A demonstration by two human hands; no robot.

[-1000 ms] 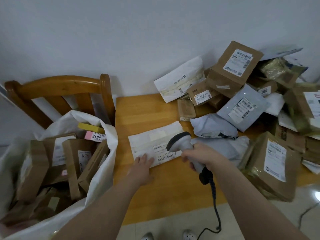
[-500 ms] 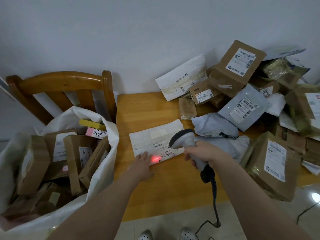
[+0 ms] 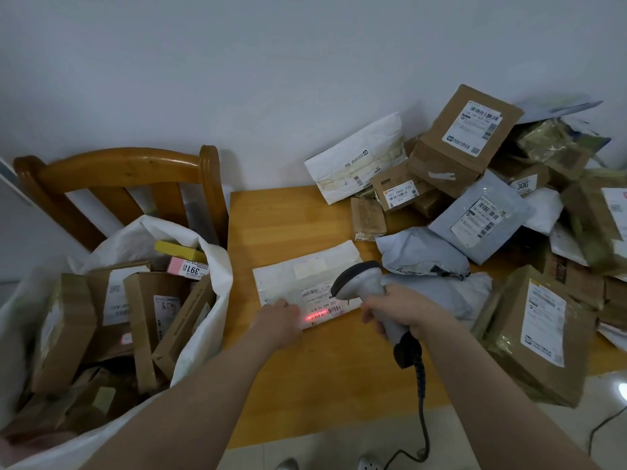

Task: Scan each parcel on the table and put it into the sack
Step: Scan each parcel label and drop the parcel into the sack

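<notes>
A flat white mailer parcel [image 3: 295,273] lies on the wooden table [image 3: 281,218] in front of me. My left hand [image 3: 280,320] rests on its near left edge with fingers laid flat. My right hand [image 3: 403,313] grips the handle of a grey barcode scanner [image 3: 359,279], whose head points down at the parcel. A red scan line glows on the parcel's label, just right of my left fingers. The white sack [image 3: 207,266] stands open at the left, holding several brown boxes.
A heap of brown boxes [image 3: 464,137] and grey bags [image 3: 478,215] covers the table's right side and back. A wooden chair [image 3: 118,171] stands behind the sack. The scanner's coiled cable [image 3: 420,401] hangs off the table's front edge.
The red scan light came on and has shifted right along the label's barcode. Both hands have stayed almost in place.
</notes>
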